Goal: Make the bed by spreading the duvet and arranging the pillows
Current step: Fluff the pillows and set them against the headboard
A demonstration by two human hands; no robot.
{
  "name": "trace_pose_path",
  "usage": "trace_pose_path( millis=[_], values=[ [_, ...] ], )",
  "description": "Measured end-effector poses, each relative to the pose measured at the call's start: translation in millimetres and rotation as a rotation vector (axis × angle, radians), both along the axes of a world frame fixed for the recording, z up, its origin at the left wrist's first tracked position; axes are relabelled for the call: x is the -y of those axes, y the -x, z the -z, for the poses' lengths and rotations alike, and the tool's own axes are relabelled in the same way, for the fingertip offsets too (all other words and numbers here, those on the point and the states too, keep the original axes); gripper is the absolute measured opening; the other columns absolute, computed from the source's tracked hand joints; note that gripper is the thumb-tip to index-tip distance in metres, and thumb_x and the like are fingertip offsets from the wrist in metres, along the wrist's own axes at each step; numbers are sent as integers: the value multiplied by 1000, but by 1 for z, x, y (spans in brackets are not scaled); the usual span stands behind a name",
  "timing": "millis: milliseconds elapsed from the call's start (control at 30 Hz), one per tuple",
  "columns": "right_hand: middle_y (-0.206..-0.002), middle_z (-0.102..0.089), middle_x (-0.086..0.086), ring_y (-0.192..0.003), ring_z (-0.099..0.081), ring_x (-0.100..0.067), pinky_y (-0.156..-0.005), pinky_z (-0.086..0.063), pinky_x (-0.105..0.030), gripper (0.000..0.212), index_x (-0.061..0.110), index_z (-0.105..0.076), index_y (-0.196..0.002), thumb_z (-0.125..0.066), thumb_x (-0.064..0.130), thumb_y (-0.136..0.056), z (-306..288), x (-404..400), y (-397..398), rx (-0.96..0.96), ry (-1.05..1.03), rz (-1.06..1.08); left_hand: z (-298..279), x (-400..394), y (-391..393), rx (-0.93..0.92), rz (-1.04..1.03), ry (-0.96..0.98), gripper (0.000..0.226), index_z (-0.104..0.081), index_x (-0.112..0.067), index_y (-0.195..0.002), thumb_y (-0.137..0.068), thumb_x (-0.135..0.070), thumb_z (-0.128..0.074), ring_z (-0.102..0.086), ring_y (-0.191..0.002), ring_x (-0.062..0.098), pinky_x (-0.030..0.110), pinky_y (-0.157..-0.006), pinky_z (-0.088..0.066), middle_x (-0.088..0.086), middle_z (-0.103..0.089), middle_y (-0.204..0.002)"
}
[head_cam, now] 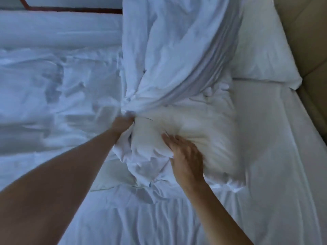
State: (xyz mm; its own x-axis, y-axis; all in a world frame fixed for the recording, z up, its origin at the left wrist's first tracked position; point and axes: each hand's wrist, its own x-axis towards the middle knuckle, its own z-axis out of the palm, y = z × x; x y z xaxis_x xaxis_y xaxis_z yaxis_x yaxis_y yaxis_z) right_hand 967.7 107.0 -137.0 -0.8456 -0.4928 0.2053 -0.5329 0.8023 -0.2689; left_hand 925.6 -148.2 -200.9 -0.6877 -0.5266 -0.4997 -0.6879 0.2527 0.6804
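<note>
Left hand point(123, 125) clutches the bunched duvet point(168, 59); right hand point(185, 156) grips its folds, near the pillow point(265, 55).

L hand point(122, 125) fisted on duvet point(168, 50), R hand point(186, 156) gripping pillow point(203, 124), both arms outstretched

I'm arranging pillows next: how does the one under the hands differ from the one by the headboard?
The near pillow is dented and gripped by the right hand, the duvet draped over one end; the far pillow lies plump, untouched, mostly uncovered. Both are white.
</note>
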Motion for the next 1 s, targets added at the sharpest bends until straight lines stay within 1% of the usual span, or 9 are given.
trace_pose_path(
  millis=[100,200,367,467,600,667,733,867,1000],
  values=[
    [-91,-75,7,-71,-71,-19,-55,-53,-26,67,31,-73,-111,-91,10,-50,8,11,-13,100,43,49,-11,-15,-46,188,33,-289,80,-55,-14,-131,-75,-71,-61,-61,-109,31,38,-84,-47,13,-65,-119],
    [-83,-75,4,-64,-69,-24,-50,-50,-28,58,29,-73,-112,-84,7,-60,6,17,-16,60,118,13,-34,-11,-62,112,27,-376,33,-67,-5,-98,-85,-36,-68,-66,-85,27,29,-60,-48,11,-71,-91],
    [-118,-71,7,-107,-68,-10,-83,-54,-24,69,25,-67,-125,-45,3,-63,-16,44,-35,-8,321,-103,-68,16,-90,-180,-121,-240,16,-68,-3,-82,-90,-14,-60,-66,-67,19,27,-58,-50,7,-70,-77],
    [-124,-68,4,-119,-61,-8,-93,-48,-20,70,21,-66,-127,-38,7,-64,-14,66,-52,45,428,-126,-72,39,-105,-270,-282,-229,15,-69,-9,-81,-89,-9,-57,-67,-58,9,23,-54,-52,1,-71,-71],
    [-124,-68,6,-113,-62,-9,-92,-50,-27,58,24,-65,-127,-49,10,-73,25,69,-53,236,387,0,-52,32,-127,-26,-179,-698,34,-65,-4,-112,-86,-26,-71,-72,-87,25,42,-79,-59,16,-72,-99],
    [-120,-70,8,-106,-65,-14,-90,-49,-24,51,26,-66,-126,-47,23,-78,32,61,-51,268,344,21,-49,21,-131,0,-70,-631,44,-64,-9,-117,-77,-19,-79,-71,-99,31,49,-88,-57,15,-73,-108],
    [-119,-70,9,-103,-65,-15,-89,-45,-21,54,28,-66,-127,-45,26,-77,25,53,-53,224,341,-1,-55,15,-131,-78,-32,-451,43,-66,-14,-105,-63,-15,-74,-71,-92,25,41,-79,-60,10,-74,-100],
    [-128,-65,13,-106,-60,-13,-89,-46,-27,72,23,-64,-130,-51,-1,-63,13,46,-74,10,381,-67,-60,24,-138,-282,-96,-439,41,-66,-18,-90,-49,-15,-68,-67,-73,14,27,-63,-56,1,-70,-82],
    [-139,-56,12,-111,-57,-18,-88,-50,-39,81,27,-57,-133,-73,9,-56,36,55,-82,228,28,-77,-33,11,-144,-70,-135,-187,37,-63,-5,-109,-73,3,-57,-64,-88,27,26,-68,-49,5,-65,-86]
  ],
)
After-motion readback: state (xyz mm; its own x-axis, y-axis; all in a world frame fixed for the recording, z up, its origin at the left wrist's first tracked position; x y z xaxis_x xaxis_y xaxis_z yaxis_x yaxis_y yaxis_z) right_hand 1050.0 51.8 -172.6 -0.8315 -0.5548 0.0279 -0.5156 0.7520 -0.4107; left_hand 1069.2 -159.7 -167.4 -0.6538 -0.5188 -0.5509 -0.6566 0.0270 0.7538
